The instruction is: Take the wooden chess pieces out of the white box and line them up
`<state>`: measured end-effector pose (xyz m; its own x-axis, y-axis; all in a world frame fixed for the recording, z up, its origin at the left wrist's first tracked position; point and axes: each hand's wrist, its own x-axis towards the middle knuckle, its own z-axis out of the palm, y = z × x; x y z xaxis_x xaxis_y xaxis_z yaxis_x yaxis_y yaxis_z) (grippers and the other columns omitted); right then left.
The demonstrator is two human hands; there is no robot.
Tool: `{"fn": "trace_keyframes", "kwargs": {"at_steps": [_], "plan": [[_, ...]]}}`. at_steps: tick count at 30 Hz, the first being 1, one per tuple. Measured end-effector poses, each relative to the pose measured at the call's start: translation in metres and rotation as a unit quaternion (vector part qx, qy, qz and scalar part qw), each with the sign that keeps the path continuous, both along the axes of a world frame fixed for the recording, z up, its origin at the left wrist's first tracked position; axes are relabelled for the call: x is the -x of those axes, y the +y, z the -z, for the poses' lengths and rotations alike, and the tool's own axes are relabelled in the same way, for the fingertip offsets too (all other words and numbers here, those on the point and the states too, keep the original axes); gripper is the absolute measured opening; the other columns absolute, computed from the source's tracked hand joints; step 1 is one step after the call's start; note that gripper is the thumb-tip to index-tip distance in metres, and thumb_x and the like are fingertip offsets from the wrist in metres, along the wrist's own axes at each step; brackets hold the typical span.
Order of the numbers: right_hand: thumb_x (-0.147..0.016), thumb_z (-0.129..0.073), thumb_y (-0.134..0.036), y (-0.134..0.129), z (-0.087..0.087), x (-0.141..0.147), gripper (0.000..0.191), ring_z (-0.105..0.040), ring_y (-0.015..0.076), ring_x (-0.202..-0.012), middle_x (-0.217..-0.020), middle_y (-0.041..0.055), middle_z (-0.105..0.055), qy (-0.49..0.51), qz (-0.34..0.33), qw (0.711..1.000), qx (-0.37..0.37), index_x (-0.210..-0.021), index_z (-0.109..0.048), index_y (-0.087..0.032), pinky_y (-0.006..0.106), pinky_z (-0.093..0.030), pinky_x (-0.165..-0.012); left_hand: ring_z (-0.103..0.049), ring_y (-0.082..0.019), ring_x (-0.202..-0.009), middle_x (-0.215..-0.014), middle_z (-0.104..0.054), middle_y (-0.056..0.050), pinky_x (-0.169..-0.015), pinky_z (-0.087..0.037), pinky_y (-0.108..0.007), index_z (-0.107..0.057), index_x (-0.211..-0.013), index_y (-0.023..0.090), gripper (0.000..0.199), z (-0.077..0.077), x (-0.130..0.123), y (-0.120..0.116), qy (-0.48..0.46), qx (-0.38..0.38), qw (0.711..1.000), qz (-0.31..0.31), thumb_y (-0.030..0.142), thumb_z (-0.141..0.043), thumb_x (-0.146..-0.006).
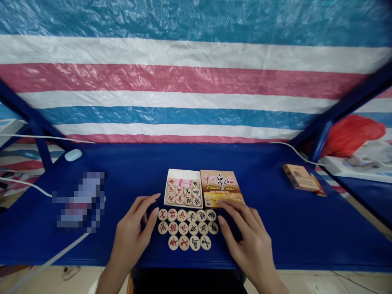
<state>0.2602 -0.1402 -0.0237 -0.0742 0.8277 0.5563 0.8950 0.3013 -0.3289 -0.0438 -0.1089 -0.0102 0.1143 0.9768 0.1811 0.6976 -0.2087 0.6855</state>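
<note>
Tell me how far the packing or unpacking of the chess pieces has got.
Partway. The white box holds about ten pieces, with a cloth. Sixteen pieces lie in three rows on the blue table, left hand and right hand flanking them, open. The lid lies beside the box.

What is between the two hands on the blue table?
Between the left hand and the right hand lie round wooden chess pieces in three rows on the blue table, seen in the head view.
</note>
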Motion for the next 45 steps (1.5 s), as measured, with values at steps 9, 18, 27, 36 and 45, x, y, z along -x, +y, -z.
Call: {"fn": "trace_keyframes", "kwargs": {"at_steps": [9, 18, 27, 36, 45], "plan": [[-0.104, -0.046, -0.032, 0.005, 0.002, -0.006, 0.051, -0.035, 0.027, -0.152, -0.16, 0.0034, -0.045, -0.077, -0.038, 0.995, 0.049, -0.155, -0.042, -0.024, 0.055, -0.033, -0.121, -0.061, -0.017, -0.127, -0.134, -0.067, 0.005, -0.119, -0.038, -0.041, -0.062, -0.133, 0.039, 0.033, 0.007, 0.001, 0.013, 0.027, -0.033, 0.997, 0.071, 0.031, -0.045, -0.106], [-0.104, -0.047, -0.031, 0.005, 0.003, -0.006, 0.051, -0.036, 0.0264, -0.152, -0.16, 0.0028, -0.045, -0.07, -0.036, 0.995, 0.054, -0.154, -0.044, -0.024, 0.054, -0.034, -0.12, -0.062, -0.018, -0.128, -0.138, -0.066, 0.005, -0.113, -0.047, -0.04, -0.065, -0.13, 0.04, 0.032, 0.006, 0.002, 0.013, 0.012, -0.018, 0.996, 0.083, 0.032, -0.045, -0.106], [-0.104, -0.046, -0.033, 0.006, 0.003, -0.006, 0.051, -0.037, 0.0261, -0.151, -0.159, 0.002, -0.047, -0.066, -0.036, 0.996, 0.049, -0.154, -0.044, -0.026, 0.054, -0.034, -0.119, -0.062, -0.02, -0.129, -0.142, -0.064, 0.008, -0.115, -0.047, -0.047, -0.062, -0.134, 0.042, 0.035, 0.005, 0.003, 0.013, 0.035, -0.03, 0.995, 0.085, 0.032, -0.045, -0.105], [-0.103, -0.047, -0.031, 0.004, 0.003, -0.006, 0.049, -0.039, 0.0266, -0.15, -0.157, 0.0016, -0.049, -0.057, -0.034, 0.997, 0.047, -0.152, -0.047, -0.026, 0.052, -0.034, -0.119, -0.064, -0.021, -0.126, -0.142, -0.065, 0.005, -0.116, -0.045, -0.049, -0.062, -0.134, 0.042, 0.035, 0.007, 0.003, 0.013, 0.041, -0.047, 0.994, 0.091, 0.03, -0.046, -0.105], [-0.1, -0.055, -0.026, 0.033, -0.023, 0.007, 0.03, -0.063, 0.0248, -0.113, -0.121, 0.0065, -0.071, 0.033, -0.022, 0.999, -0.022, -0.128, -0.068, -0.026, 0.044, -0.05, -0.098, -0.064, -0.012, -0.074, -0.106, -0.07, -0.002, -0.065, -0.052, -0.024, -0.07, -0.125, 0.03, 0.03, -0.014, -0.01, 0.029, 0.013, -0.083, 0.996, 0.02, 0.033, -0.05, -0.103]]}}
